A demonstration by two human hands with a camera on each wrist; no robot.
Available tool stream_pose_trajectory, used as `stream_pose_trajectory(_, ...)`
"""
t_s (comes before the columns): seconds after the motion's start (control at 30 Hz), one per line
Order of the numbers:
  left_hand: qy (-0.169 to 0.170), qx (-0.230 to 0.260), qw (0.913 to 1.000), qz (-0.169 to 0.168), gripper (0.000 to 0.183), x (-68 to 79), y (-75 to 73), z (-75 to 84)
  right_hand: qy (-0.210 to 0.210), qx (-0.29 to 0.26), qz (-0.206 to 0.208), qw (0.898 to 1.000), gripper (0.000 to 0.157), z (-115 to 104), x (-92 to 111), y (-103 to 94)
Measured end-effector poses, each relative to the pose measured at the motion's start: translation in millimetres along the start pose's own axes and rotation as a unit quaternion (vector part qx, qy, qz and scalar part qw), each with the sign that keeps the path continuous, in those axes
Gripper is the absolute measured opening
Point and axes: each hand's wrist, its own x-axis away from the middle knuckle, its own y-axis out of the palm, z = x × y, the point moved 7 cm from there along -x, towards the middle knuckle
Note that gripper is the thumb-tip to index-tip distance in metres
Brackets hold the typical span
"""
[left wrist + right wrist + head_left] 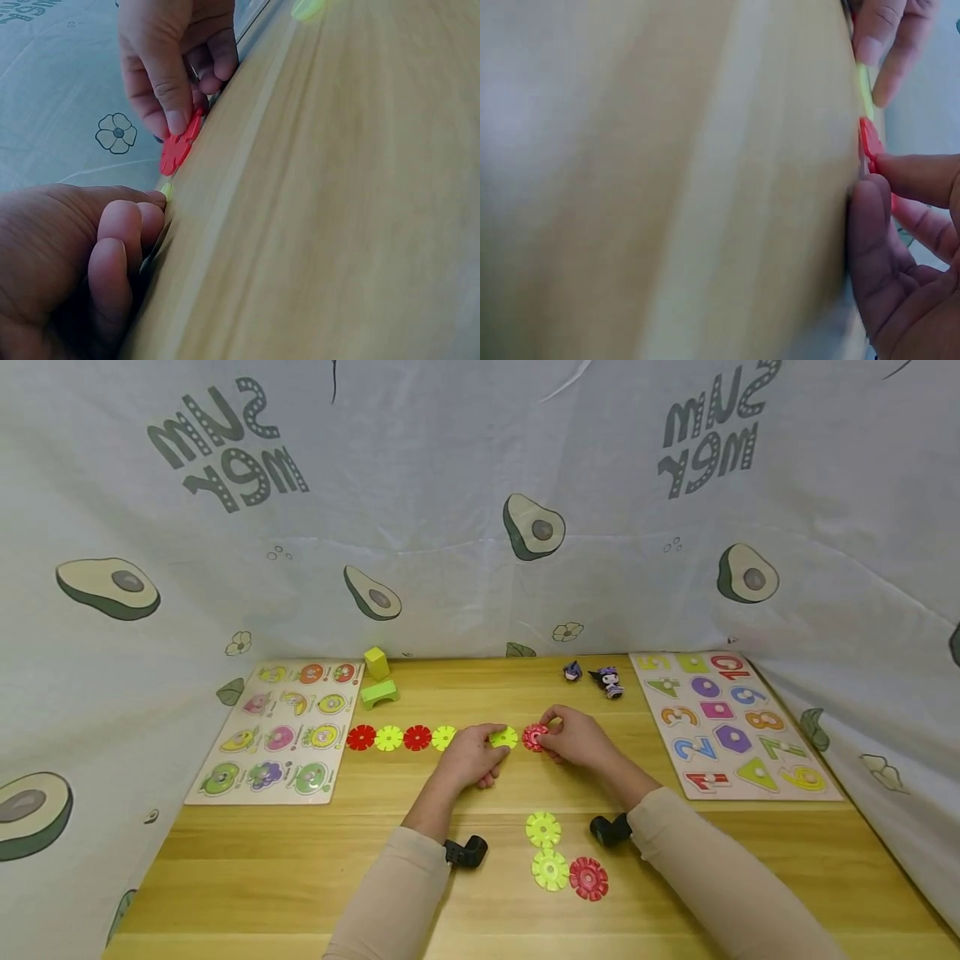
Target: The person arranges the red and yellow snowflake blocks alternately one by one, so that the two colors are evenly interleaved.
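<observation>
A row of notched plastic snowflake discs runs across the table, a red disc (361,737) at its left end, followed by a yellow disc (389,738) and others in alternating colours. My left hand (471,755) covers part of the row and holds the yellow disc (506,737) at its right part between thumb and forefinger. Just right of that, my right hand (579,739) pinches a red disc (532,737) by its edge. In the left wrist view, this red disc (178,150) is tilted, close to the yellow one; whether they touch is unclear.
Nearer me lie two yellow discs (543,830) and a red disc (588,878). A fruit puzzle board (339,777) stands left, a number board (678,752) right. Green blocks (379,693) and small dark figures (607,682) sit near the back curtain (450,610).
</observation>
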Motion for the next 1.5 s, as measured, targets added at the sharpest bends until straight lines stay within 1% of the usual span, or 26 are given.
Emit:
stream_pose_trajectory(0.13,0.0,-0.005,1.0,-0.001,0.044,-0.2,0.5,0.4,0.008,0.018,-0.011,1.0,0.027,-1.6,-4.5,0.4)
stream_pose_trajectory(0.23,-0.001,-0.008,1.0,-0.001,0.044,0.0,0.5,1.0,0.01,0.041,-0.004,0.999,0.028,-1.3,-5.3,-0.2)
stream_pose_trajectory(0.3,-0.001,-0.009,1.0,-0.001,0.044,0.2,0.5,1.4,0.012,0.046,-0.002,0.999,0.027,-0.6,-5.4,0.3)
stream_pose_trajectory(0.47,0.003,-0.006,1.0,-0.001,0.045,0.5,-0.1,1.4,0.004,0.04,-0.003,0.999,0.029,0.4,-4.7,1.5)
stream_pose_trajectory(0.57,0.01,0.007,0.9999,-0.006,0.048,1.1,-0.2,1.6,-0.006,0.022,0.001,1.0,0.031,1.7,-1.5,1.4)
stream_pose_trajectory(0.67,0.016,0.017,0.9996,-0.015,0.051,1.6,0.2,1.6,-0.021,-0.003,0.003,1.0,0.032,3.2,7.1,1.5)
stream_pose_trajectory(0.77,0.017,0.015,0.9995,-0.021,0.05,1.8,0.8,1.4,-0.054,-0.023,-0.02,0.998,0.031,2.5,21.7,6.5)
stream_pose_trajectory(0.87,0.027,0.023,0.999,-0.028,0.047,-0.9,4.7,4.0,-0.098,-0.042,-0.065,0.992,0.029,0.3,40.9,15.1)
stream_pose_trajectory(0.93,0.038,0.037,0.9977,-0.042,0.045,-4.5,11.0,8.5,-0.119,-0.046,-0.094,0.987,0.028,0.7,54.3,20.5)
stream_pose_trajectory(1.0,0.05,0.047,0.9958,-0.059,0.044,-8.8,19.3,14.0,-0.136,-0.036,-0.119,0.983,0.028,2.4,67.0,25.1)
stream_pose_trajectory(1.07,0.057,0.043,0.9948,-0.073,0.046,-11.8,26.0,18.9,-0.149,-0.019,-0.143,0.978,0.029,3.7,77.9,29.5)
stream_pose_trajectory(1.13,0.055,0.027,0.9953,-0.074,0.048,-14.2,30.0,21.1,-0.159,-0.007,-0.17,0.972,0.032,5.1,86.9,33.8)
stream_pose_trajectory(1.2,0.049,0.008,0.9965,-0.068,0.05,-15.5,31.9,21.7,-0.168,0.003,-0.19,0.967,0.036,5.8,93.5,36.4)
stream_pose_trajectory(1.3,0.038,-0.004,0.9977,-0.056,0.052,-16.0,32.0,21.4,-0.178,0.021,-0.202,0.963,0.04,5.8,98.8,37.7)
stream_pose_trajectory(1.5,0.024,-0.02,0.9982,-0.05,0.049,-13.8,31.7,22.4,-0.186,0.05,-0.196,0.961,0.038,4.7,100.5,39.3)
